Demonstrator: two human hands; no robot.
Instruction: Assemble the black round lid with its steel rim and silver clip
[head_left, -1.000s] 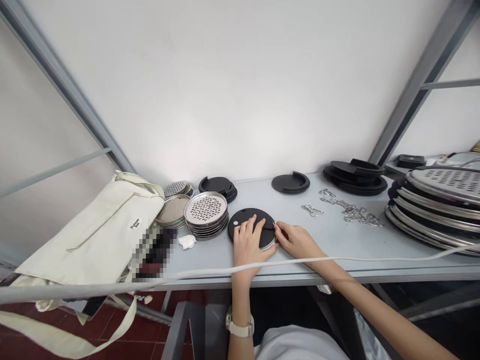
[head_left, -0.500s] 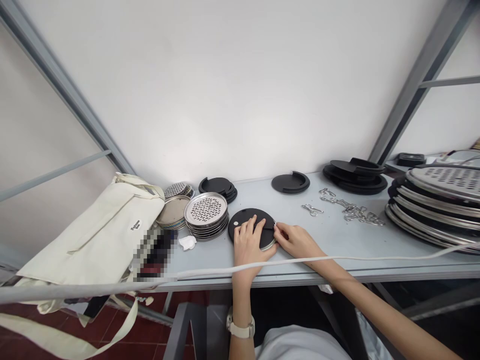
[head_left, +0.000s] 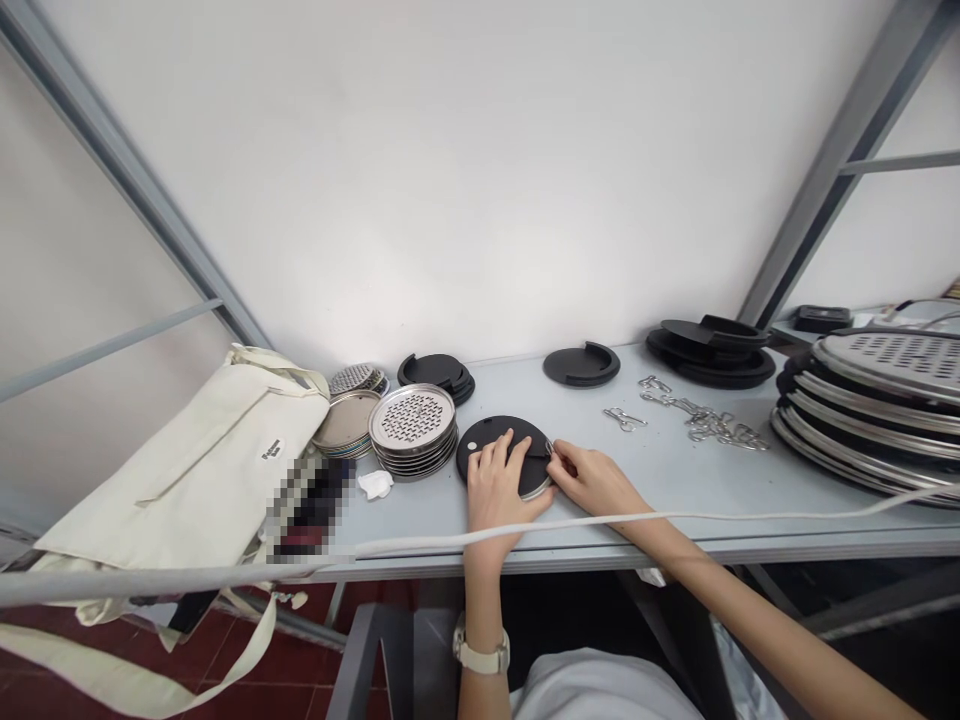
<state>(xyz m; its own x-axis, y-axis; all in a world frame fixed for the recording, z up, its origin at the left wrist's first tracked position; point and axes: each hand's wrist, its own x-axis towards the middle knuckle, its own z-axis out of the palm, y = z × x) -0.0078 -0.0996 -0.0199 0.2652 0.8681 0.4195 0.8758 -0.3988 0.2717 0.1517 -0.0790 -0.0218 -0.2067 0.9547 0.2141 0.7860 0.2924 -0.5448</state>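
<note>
A round black disc [head_left: 491,432] lies near the table's front edge, with a pale spot on its left side and a metal rim showing at the lower right. My left hand [head_left: 496,482] is laid over it, fingers on its top and thumb by the right rim, holding it against the table. At the disc's right edge, my right hand [head_left: 589,478] is closed in a pinch on a small metal wire clip [head_left: 550,448]; most of the clip is hidden by the fingertips. Loose wire clips [head_left: 720,428] lie in a pile to the right.
Stacked perforated metal discs [head_left: 412,418] stand left of my hands, beside a crumpled white scrap [head_left: 375,486] and a cream bag [head_left: 187,470]. Black discs [head_left: 581,365] sit along the wall. A tall stack of larger metal discs [head_left: 885,400] is at right. A white cable [head_left: 675,515] crosses in front.
The right fingertips have shifted slightly at the disc's edge, and more of the wire clip shows above them. The left hand and the disc stay in place.
</note>
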